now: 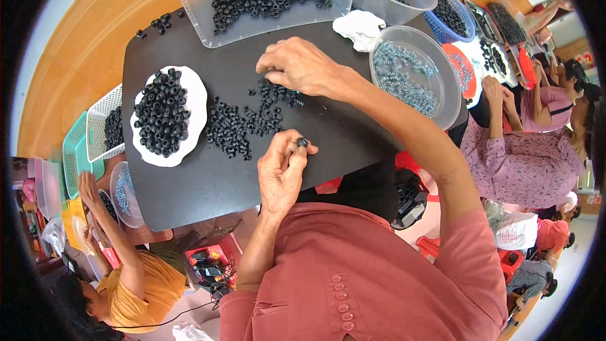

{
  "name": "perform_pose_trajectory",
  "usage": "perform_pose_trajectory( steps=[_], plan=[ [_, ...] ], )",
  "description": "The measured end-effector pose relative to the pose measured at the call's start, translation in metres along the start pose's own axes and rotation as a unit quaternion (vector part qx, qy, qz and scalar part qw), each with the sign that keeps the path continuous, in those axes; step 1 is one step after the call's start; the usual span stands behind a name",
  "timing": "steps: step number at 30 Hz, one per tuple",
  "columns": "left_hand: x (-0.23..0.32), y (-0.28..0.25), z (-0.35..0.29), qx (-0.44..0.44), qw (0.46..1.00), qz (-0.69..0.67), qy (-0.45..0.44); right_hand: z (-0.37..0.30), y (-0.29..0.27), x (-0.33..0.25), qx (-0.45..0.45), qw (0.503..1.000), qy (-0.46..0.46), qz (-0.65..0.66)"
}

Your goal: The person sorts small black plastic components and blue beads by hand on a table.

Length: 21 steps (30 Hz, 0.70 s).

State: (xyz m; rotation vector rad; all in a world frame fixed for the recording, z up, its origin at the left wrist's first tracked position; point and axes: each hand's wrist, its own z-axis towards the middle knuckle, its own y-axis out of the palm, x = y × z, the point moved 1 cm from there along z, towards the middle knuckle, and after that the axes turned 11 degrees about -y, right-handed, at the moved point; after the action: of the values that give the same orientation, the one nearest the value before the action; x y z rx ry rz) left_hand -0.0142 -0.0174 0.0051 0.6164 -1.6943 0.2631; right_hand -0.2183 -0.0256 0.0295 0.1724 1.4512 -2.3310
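My left hand (281, 167) is closed, pinching a small round black knob-like piece (302, 143) between thumb and fingers near the front of the dark table (189, 196). Farther off, my right hand (302, 66) hangs over the table with its fingers bent in toward the thumb; whether anything is between them is hidden. Just below it lies a loose pile of smaller black pieces (246, 123). To the left, a white scalloped plate (199, 91) holds a heap of round black knobs (161, 113).
Behind stands a clear bin (189, 6) of black knobs. At right are a round tub (451, 104) of small silvery screw-like parts, a white cloth (358, 29) and a blue basket (435, 28). A white basket (95, 120) stands left. Other people work on both sides.
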Motion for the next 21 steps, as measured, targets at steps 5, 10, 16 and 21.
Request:
perform_pose_trajectory(
  steps=[5,10,16,21],
  plan=[
    [-0.003,0.000,0.003,0.005,1.000,0.006,0.029,0.021,0.004,-0.004,-0.148,0.986,0.062,-0.032],
    [-0.002,0.000,0.003,0.005,1.000,0.015,0.010,0.016,0.005,0.004,-0.119,0.991,0.054,0.023],
    [-0.001,0.000,0.002,0.011,0.999,0.031,0.020,0.015,0.008,-0.002,-0.094,0.995,0.014,-0.008],
    [0.002,0.001,0.001,0.005,1.000,0.018,0.002,0.011,0.005,-0.001,-0.067,0.996,0.057,0.009]
  ],
)
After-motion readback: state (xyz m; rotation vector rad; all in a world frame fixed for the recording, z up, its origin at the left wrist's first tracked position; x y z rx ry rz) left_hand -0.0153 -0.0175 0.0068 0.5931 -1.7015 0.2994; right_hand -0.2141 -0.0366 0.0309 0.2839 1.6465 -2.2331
